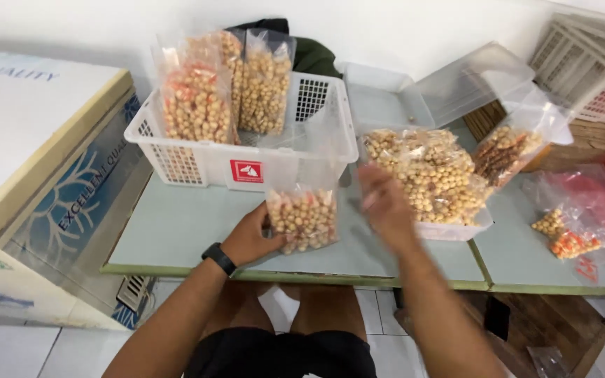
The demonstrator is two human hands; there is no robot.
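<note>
Snack bags fill the pale green surface [176, 231] in front of the seated person. Their left hand [252, 238], with a black watch [218, 258] on the wrist, grips the left edge of a clear bag of round golden snacks [303, 218], which stands upright near the front edge, just before a white slotted basket [246, 164]. Their right hand [385, 203] hovers blurred just right of that bag, fingers loosely spread, apparently holding nothing. Behind it sits a clear tub heaped with more filled bags [432, 175], its lid [470, 80] thrown open. Three sealed bags [225, 87] stand upright in the basket. A white chest freezer [36, 161] stands to the left, and a red-tinted plastic bag [582, 210] lies far right.
</note>
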